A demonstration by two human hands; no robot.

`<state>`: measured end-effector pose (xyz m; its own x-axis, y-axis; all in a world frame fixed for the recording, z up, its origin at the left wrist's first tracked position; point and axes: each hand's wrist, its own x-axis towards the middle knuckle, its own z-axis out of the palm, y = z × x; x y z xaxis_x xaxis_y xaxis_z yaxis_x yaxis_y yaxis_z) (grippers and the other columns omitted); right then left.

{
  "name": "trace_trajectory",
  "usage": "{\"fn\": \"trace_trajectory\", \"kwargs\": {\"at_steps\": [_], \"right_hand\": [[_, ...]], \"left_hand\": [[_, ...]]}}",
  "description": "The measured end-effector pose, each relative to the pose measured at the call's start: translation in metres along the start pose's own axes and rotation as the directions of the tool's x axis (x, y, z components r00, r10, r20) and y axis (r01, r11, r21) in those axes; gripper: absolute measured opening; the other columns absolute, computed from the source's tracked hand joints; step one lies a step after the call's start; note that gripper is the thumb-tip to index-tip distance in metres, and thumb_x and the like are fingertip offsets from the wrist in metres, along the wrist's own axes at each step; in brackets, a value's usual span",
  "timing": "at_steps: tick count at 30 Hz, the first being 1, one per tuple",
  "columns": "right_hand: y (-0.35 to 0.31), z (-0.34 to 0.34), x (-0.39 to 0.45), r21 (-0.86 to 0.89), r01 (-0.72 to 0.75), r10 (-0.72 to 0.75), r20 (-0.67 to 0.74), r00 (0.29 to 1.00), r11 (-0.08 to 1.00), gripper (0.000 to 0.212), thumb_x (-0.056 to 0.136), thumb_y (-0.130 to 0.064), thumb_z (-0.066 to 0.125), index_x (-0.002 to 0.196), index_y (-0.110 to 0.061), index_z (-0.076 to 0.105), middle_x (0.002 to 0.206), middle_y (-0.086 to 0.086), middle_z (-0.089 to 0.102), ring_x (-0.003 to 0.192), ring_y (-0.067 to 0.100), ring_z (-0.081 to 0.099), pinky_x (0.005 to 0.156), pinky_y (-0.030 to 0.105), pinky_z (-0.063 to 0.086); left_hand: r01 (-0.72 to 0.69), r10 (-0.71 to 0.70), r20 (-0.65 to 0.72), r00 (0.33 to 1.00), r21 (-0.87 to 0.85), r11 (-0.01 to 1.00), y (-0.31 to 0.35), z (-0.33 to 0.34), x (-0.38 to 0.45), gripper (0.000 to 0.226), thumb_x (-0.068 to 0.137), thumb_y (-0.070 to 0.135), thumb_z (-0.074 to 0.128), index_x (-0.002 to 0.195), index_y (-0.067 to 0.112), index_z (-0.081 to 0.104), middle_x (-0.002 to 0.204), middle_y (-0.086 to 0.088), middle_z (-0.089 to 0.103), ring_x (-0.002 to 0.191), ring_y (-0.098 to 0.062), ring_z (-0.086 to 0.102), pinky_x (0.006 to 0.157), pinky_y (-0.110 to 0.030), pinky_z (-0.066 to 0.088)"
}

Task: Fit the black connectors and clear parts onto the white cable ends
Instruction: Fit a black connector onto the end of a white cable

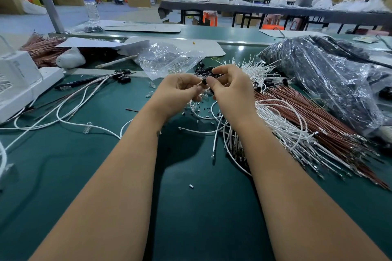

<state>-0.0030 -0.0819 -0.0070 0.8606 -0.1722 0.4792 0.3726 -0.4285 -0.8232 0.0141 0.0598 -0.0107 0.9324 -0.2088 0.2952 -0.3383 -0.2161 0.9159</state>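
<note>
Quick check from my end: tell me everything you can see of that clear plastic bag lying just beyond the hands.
The clear plastic bag lies flat and crumpled on the green table, just beyond both hands and left of the white cable bundle. It looks like thin, glossy film, creased and catching glare. Small clear parts show faintly inside; their number cannot be told. Its near corner reaches toward the left hand, though contact is unclear. A pale stick lies at its left edge, and loose black connectors sit at its right corner.
</note>
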Motion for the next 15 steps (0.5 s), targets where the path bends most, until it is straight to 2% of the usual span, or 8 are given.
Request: {"fn": "trace_trajectory", "kwargs": {"at_steps": [3,6,7,9,11,15], "right_hand": [[0.000,0.003,0.000,-0.120,0.012,-0.010,0.022,1.000,0.993,0.012,0.095,-0.022,0.057,0.104,-0.018,0.064,0.083,-0.003,0.065,0.074,0.014,0.061,0.068,0.030,0.049],[0.000,0.007,-0.002,-0.323,0.080,-0.016,0.197,0.980,0.943,0.018,0.096,-0.017,0.052,0.106,-0.016,0.067,0.083,-0.005,0.062,0.070,0.007,0.054,0.061,0.026,0.040],[0.001,0.008,-0.003,-0.394,0.121,-0.009,0.273,0.962,0.911,0.019,0.096,-0.016,0.052,0.107,-0.016,0.067,0.088,-0.002,0.064,0.074,0.010,0.056,0.063,0.026,0.041],[0.001,0.012,-0.006,-0.533,0.225,0.002,0.391,0.920,0.816,0.023,0.094,-0.018,0.053,0.113,-0.017,0.066,0.107,0.005,0.064,0.096,0.022,0.058,0.080,0.033,0.048],[0.002,0.015,-0.007,-0.588,0.273,0.018,0.439,0.898,0.761,0.025,0.093,-0.021,0.056,0.115,-0.022,0.067,0.113,0.006,0.064,0.109,0.026,0.055,0.092,0.036,0.048],[0.001,0.015,-0.007,-0.587,0.268,0.014,0.430,0.903,0.764,0.014,0.089,-0.026,0.063,0.101,-0.025,0.070,0.105,0.003,0.065,0.105,0.024,0.055,0.086,0.034,0.048]], "left_hand": [[-0.009,0.009,-0.082,0.997,-0.001,1.000,-0.002,0.002,0.001,0.010,0.094,0.007,0.058,0.099,0.010,0.067,0.077,-0.013,0.062,0.071,-0.018,0.057,0.076,-0.031,0.046],[-0.034,0.031,-0.150,0.988,-0.015,0.999,-0.004,0.002,0.003,0.012,0.096,0.004,0.053,0.103,0.010,0.060,0.074,-0.007,0.059,0.070,-0.014,0.054,0.076,-0.026,0.045],[-0.048,0.043,-0.157,0.987,-0.028,0.998,-0.004,0.002,0.003,0.013,0.096,0.002,0.051,0.103,0.010,0.059,0.074,-0.004,0.059,0.071,-0.012,0.054,0.076,-0.021,0.045],[-0.083,0.069,-0.171,0.983,-0.077,0.994,-0.003,0.004,0.004,0.014,0.097,0.000,0.049,0.102,0.009,0.057,0.079,-0.003,0.063,0.074,-0.006,0.058,0.076,-0.012,0.045],[-0.113,0.087,-0.187,0.978,-0.129,0.985,-0.002,0.005,0.004,0.012,0.097,0.001,0.049,0.098,0.010,0.057,0.084,-0.001,0.065,0.075,0.002,0.060,0.075,-0.008,0.044],[-0.157,0.119,-0.185,0.976,-0.207,0.966,-0.002,0.004,0.005,0.020,0.097,0.004,0.051,0.088,0.019,0.059,0.091,0.004,0.068,0.087,0.005,0.061,0.080,-0.006,0.042]]}}
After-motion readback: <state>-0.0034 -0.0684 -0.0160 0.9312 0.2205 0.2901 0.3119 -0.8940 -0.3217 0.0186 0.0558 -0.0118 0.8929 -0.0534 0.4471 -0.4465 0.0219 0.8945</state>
